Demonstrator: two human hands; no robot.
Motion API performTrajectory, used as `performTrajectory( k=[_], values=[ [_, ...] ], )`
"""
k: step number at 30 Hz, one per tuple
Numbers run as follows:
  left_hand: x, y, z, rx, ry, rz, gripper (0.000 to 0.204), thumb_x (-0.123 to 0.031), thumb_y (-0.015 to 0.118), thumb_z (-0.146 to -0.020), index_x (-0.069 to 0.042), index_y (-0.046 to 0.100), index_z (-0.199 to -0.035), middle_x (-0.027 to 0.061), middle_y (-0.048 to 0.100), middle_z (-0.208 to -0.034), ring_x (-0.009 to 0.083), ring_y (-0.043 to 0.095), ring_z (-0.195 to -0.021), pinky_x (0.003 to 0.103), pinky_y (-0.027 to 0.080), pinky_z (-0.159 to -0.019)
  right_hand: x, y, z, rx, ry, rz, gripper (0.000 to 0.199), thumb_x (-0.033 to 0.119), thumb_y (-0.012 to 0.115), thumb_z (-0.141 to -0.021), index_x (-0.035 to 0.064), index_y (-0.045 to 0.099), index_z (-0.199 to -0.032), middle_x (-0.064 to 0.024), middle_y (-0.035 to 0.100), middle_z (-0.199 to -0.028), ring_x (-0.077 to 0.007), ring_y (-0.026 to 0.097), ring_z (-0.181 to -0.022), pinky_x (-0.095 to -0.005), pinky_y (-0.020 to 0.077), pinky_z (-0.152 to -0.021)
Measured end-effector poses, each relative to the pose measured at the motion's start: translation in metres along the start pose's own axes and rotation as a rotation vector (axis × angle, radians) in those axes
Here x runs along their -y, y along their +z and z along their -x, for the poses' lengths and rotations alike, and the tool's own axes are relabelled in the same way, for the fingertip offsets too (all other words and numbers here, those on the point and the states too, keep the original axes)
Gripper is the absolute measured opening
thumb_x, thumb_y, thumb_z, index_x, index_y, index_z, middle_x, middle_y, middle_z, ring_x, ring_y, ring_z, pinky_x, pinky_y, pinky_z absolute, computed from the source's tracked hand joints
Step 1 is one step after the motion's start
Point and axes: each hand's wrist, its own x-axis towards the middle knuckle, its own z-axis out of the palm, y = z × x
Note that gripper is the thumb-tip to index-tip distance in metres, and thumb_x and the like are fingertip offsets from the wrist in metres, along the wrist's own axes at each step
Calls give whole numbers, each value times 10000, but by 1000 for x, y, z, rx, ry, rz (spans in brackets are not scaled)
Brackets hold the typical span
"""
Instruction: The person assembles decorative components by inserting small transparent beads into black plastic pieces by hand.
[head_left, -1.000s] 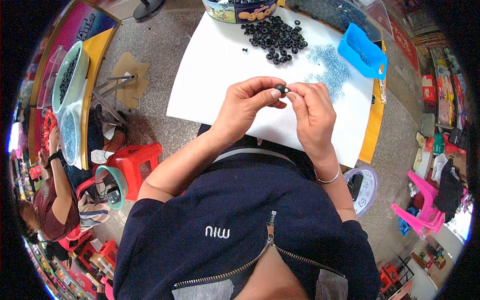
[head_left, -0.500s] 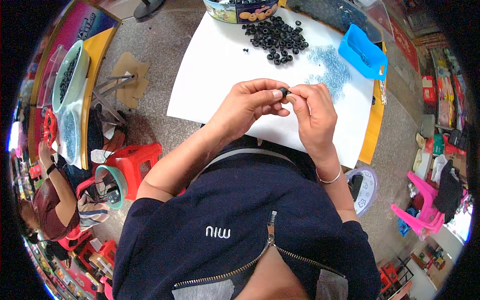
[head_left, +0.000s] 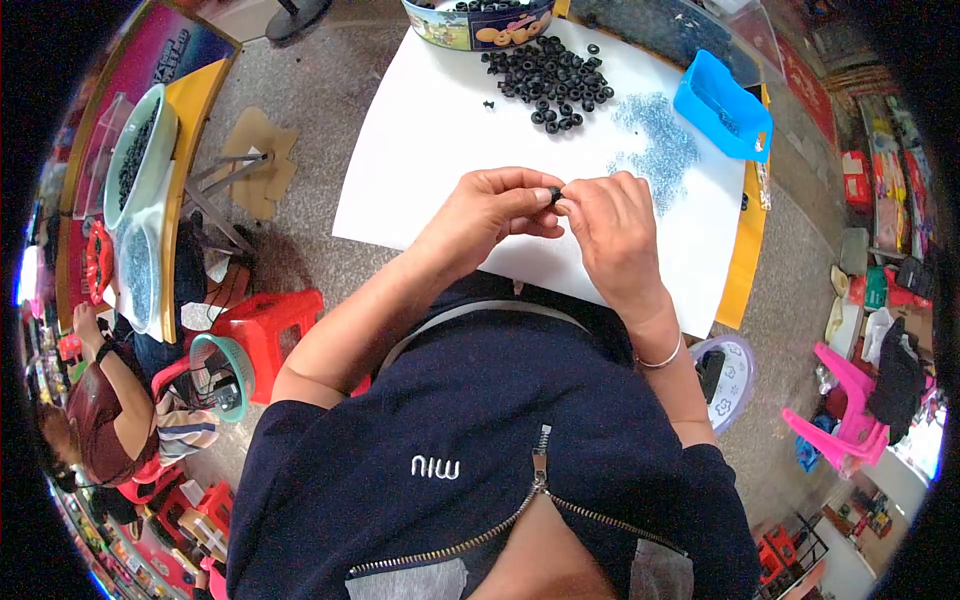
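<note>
My left hand point(head_left: 488, 212) pinches a small round black part point(head_left: 555, 195) between thumb and fingers, above the near side of the white sheet point(head_left: 400, 170). My right hand point(head_left: 618, 232) meets it there, thumb and fingertips closed together at the part's right side. Whether those fingertips grip the same part or a tiny piece at it is hidden. Beyond my hands lies a heap of similar black ring-shaped parts point(head_left: 550, 75). Right of that heap, tiny bluish clear pieces point(head_left: 660, 140) are scattered over the sheet.
A round printed tin point(head_left: 480, 30) with black parts stands at the far edge. A blue tray point(head_left: 725, 110) sits at the far right. On the left, another table bears a pale green basin point(head_left: 160, 165); a co-worker's arm point(head_left: 120, 375) is beside it. A red stool point(head_left: 275, 325) stands below.
Both hands have shifted slightly left and nearer to me, with the black part between them. The right hand has turned, its knuckles now more over the fingertips. The co-worker's hand has moved nearer.
</note>
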Motion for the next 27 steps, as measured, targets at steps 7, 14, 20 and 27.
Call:
performTrajectory(
  k=[7,14,20,27],
  values=[
    [2,-13,-7,161,-96,115,294,-176,566,-937,56,583,-1116,102,659,-961,175,652,-806,362,560,-820,3,3,0,3,30,-24,110,70,655,-798,57,596,-891,-57,584,-789,-231,515,-717,-354,375,-676],
    [5,-10,-6,185,-134,200,289,-189,511,-969,44,583,-1123,50,612,-874,126,589,-737,314,552,-740,-1,10,6,-52,80,-148,89,138,644,-816,75,604,-865,-43,572,-763,-231,502,-712,-355,371,-673],
    [4,-7,-4,215,-79,298,273,-166,466,-989,44,577,-1122,40,574,-838,126,557,-717,264,520,-716,-1,10,7,-141,226,-204,81,135,598,-874,56,610,-882,-66,587,-779,-251,512,-736,-356,383,-689],
    [3,1,1,228,-11,326,244,-198,510,-964,14,575,-1067,9,512,-775,100,455,-670,274,452,-696,2,9,9,-135,328,-294,116,136,578,-901,26,615,-898,-86,605,-809,-246,546,-737,-347,429,-687]
  ],
)
